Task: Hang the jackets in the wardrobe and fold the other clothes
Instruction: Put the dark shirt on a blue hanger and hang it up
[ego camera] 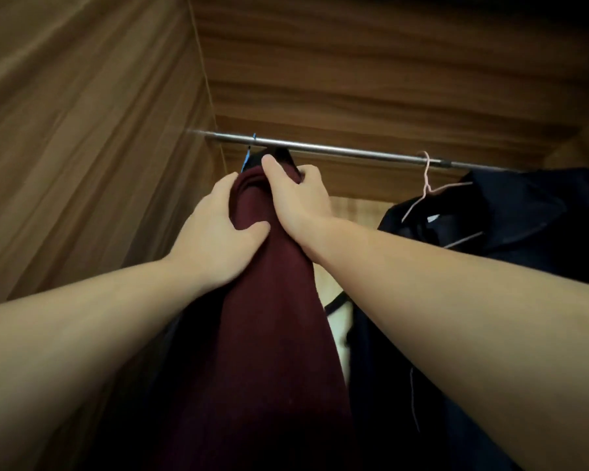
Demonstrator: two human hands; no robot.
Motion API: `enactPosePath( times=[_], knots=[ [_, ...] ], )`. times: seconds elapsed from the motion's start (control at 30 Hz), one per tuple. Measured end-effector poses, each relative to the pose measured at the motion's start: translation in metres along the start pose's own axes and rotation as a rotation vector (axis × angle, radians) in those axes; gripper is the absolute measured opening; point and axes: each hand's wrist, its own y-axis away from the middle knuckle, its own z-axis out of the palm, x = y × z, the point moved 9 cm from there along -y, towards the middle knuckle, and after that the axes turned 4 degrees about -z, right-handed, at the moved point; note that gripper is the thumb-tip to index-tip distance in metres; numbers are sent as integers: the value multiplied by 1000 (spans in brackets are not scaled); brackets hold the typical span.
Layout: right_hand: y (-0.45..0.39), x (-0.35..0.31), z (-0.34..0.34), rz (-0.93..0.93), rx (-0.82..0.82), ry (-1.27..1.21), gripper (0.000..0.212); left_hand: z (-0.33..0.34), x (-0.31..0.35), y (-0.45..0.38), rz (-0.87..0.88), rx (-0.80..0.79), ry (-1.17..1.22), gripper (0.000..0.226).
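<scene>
Inside a brown wood-grain wardrobe (82, 130), a person's left hand (215, 239) and right hand (296, 198) are both gripping the bunched top of a dark maroon fabric jacket (272, 334) just below the horizontal silver metal rail (337, 151), where its blue hanger hook (250, 147) is hooking on.

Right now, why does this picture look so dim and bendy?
Head view: warm, low light inside the wardrobe; the dark navy jacket loses detail in shadow, the rail glints at its left end, and the wide lens stretches both forearms and blurs the left panel's grain.
</scene>
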Motion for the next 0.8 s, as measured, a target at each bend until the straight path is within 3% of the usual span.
enactPosePath(
  times=[0.13,0.37,0.53,0.67,0.8],
  knots=[
    [39,18,-13,-57,36,106,73,10,1,31,-57,-107,18,86],
    [150,51,-47,124,-88,327,63,6,-7,109,-303,-177,256,60],
    [254,48,-81,226,-232,556,56,9,5,182,-401,-356,352,71],
    [337,35,-117,389,-405,881,67,-3,29,249,-429,-513,381,86],
    [393,-7,-154,502,-523,1067,71,-18,64,308,-327,-691,337,88]
  ],
)
